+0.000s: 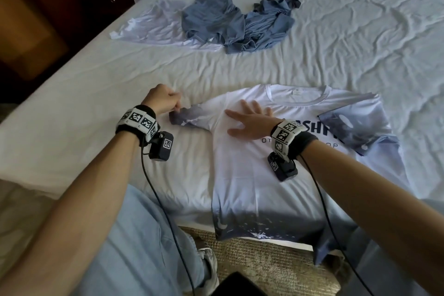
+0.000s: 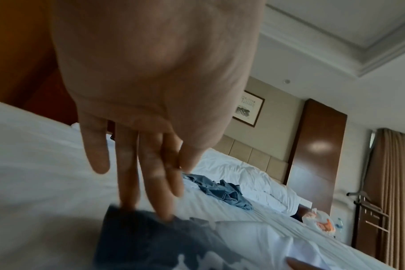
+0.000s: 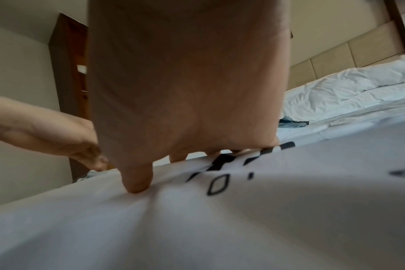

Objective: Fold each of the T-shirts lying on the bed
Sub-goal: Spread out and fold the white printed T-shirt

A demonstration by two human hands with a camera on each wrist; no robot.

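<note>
- A white printed T-shirt with dark lettering and dark sleeve ends (image 1: pixel 252 175) lies flat on the bed with its white rumpled sheet (image 1: pixel 96 74), under both hands.
- The right hand (image 1: pixel 249 120), fingers straight and spread, presses its chest.
- The left hand (image 1: pixel 163 100) pinches the dark sleeve edge (image 1: pixel 185 118).
- Beyond the hands lie a crumpled blue-grey T-shirt (image 1: pixel 240 24) and another white T-shirt (image 1: pixel 156 29).

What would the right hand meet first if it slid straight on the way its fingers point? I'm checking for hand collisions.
Probably the left hand, which pinches the dark sleeve just beyond the right hand's fingertips. Depth is unclear, so it might pass just beside it.
</note>
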